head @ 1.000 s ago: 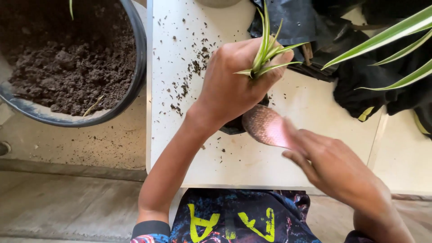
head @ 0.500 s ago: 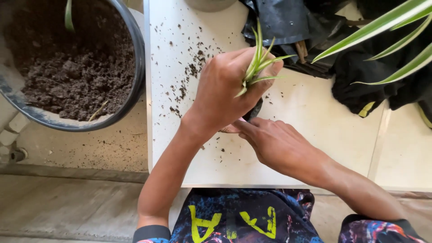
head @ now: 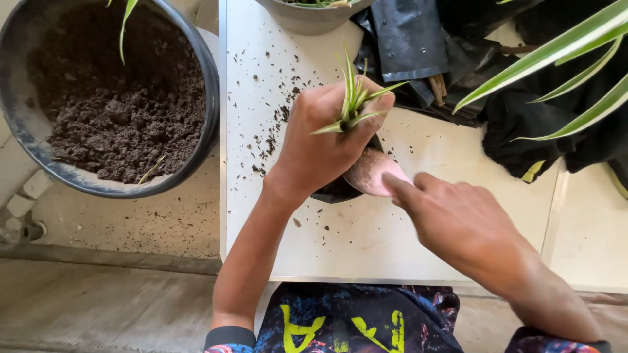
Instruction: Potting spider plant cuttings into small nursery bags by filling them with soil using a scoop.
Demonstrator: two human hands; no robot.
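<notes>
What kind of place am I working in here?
Likely an outdoor potting spot, perhaps a patio. A big tub of soil stands on rough paving beside a white table strewn with soil crumbs, and the left hand holds a small plant.

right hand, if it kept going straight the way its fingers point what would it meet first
The right hand points up and left, and its fingertips are already at the pinkish rounded object beneath the left hand. Going further, it would probably press into the left hand; depth is unclear.
</notes>
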